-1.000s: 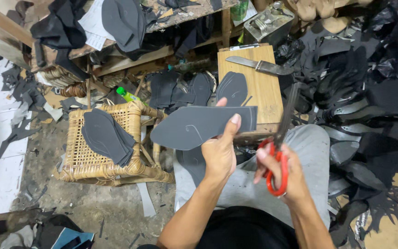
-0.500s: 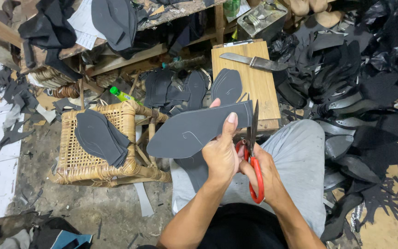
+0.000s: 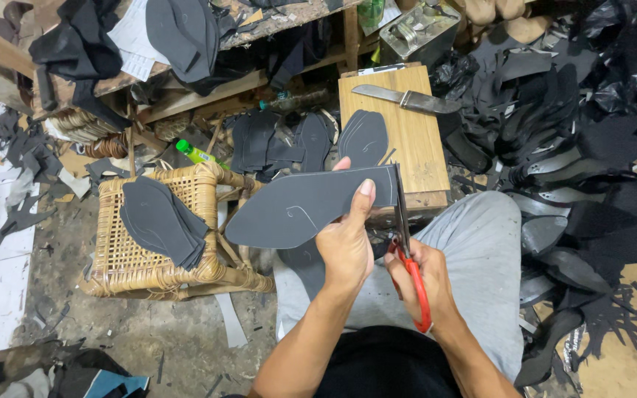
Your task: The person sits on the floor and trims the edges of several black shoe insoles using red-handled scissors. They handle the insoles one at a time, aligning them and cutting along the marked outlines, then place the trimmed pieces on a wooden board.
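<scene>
Right hand (image 3: 423, 274) on red-handled scissors (image 3: 409, 258)

Dark grey sole-shaped sheet (image 3: 304, 206) lying flat in mid-air, rounded toe pointing left, straight right edge meeting the blades, red-handled scissors (image 3: 409, 254) standing nearly upright (handles low), biting into that edge

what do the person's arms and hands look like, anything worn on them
Both forearms are bare, with no sleeves in view. The left hand and right hand wear no gloves, and no rings, watch or bands show. Fingernails look short.
</scene>
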The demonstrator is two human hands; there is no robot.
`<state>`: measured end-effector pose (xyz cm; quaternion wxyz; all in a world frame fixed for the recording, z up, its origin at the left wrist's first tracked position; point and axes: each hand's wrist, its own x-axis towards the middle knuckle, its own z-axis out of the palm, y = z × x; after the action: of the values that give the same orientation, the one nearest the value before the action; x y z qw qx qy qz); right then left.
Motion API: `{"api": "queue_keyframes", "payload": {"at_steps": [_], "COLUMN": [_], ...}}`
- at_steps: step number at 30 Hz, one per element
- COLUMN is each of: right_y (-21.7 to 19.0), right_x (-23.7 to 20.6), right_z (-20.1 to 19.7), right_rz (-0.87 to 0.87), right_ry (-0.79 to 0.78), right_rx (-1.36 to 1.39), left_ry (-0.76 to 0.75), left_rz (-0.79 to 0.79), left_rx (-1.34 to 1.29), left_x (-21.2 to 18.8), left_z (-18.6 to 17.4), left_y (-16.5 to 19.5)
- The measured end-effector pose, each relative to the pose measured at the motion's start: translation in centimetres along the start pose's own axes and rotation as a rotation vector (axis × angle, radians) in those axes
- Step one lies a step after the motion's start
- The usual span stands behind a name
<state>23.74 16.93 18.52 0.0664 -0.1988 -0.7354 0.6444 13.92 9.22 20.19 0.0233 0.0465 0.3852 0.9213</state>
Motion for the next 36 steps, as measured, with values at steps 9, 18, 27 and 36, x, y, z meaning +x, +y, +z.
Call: {"api": "queue_keyframes", "payload": {"at_steps": [9,18,27,36], "right_y": [-0.6,2.5,3.4,4.9], "right_x": [0.1,-0.6,0.5,0.7], "right_z": [-1.1,-1.3,-5.8,-2.6], "right_rz": [-0.035,0.002,-0.306,-0.189], "right_ry": [0.007,0.099,0.168,0.164], "right_rx": [0.052,0.061,0.249,0.42], "left_ry": [-0.066,-0.074,-0.781,-0.615], "left_rz": [-0.111,-0.224,-0.445,-0.472], "left_rx": [0.059,0.152,0.89,0.717], "left_x": [-1.0,-0.7,-1.1,-3.0], "left_z": [0.3,0.3,-7.1,-12.3], "left_y": [0.0,0.4,0.5,-3.6]}}
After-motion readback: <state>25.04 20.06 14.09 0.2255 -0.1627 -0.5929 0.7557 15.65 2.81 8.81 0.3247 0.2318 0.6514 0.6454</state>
